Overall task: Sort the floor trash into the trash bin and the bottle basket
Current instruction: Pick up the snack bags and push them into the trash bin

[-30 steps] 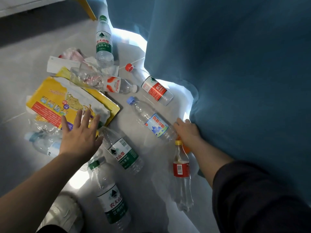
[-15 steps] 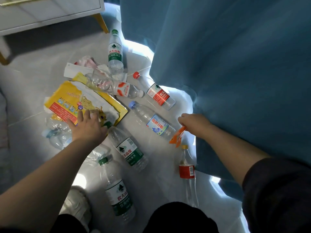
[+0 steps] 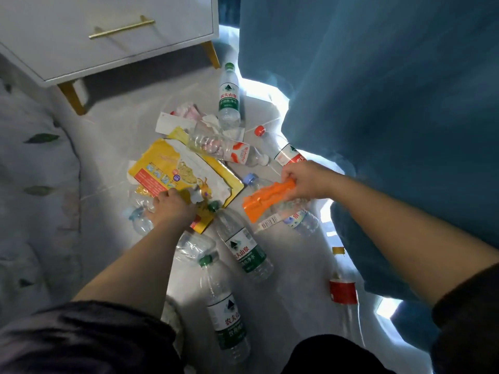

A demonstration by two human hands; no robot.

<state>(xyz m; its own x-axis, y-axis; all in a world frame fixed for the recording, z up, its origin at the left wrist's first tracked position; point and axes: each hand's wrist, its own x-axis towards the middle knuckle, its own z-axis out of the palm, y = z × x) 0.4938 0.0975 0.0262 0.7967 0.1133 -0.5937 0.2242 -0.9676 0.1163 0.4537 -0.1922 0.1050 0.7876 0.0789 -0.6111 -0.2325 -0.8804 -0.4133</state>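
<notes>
As you leaned over the floor [image 3: 121, 125], right hand [image 3: 302, 179]: your fingers were curled tight round the far end of an orange wrapper [image 3: 266, 201], which slanted down and to the left from your fist.
Left hand [image 3: 170, 209]: knuckles up, fingers curled onto the near edge of the yellow package [image 3: 172, 168], gripping it where it lay flat on the floor.
Between your hands: a blue-capped bottle [image 3: 299, 221] lay on its side, its middle hidden behind the orange wrapper, just below your right hand.
Beside your left hand: a green-capped bottle [image 3: 243, 249] lay with its cap just right of your hand, at the package's near corner; a crushed clear bottle [image 3: 140, 220] lay just left of the hand, partly hidden by it.
Nearer to you: a second green-label bottle [image 3: 226, 317] lay on its side, cap pointing far.
Beyond your right hand: a red-capped bottle [image 3: 280, 149] had its near end hidden by that hand; an orange-and-white-label bottle [image 3: 232, 151] lay across the package's far right edge.
Far end: a third green-label bottle [image 3: 229, 95] lay beside the blue curtain [image 3: 391, 103], paper scraps [image 3: 189, 114] to its left.
Near right: a red-label bottle [image 3: 341, 287] lay at the curtain's hem, well apart from both hands.
Far left: a white cabinet [image 3: 108, 36] stood on gold legs.
</notes>
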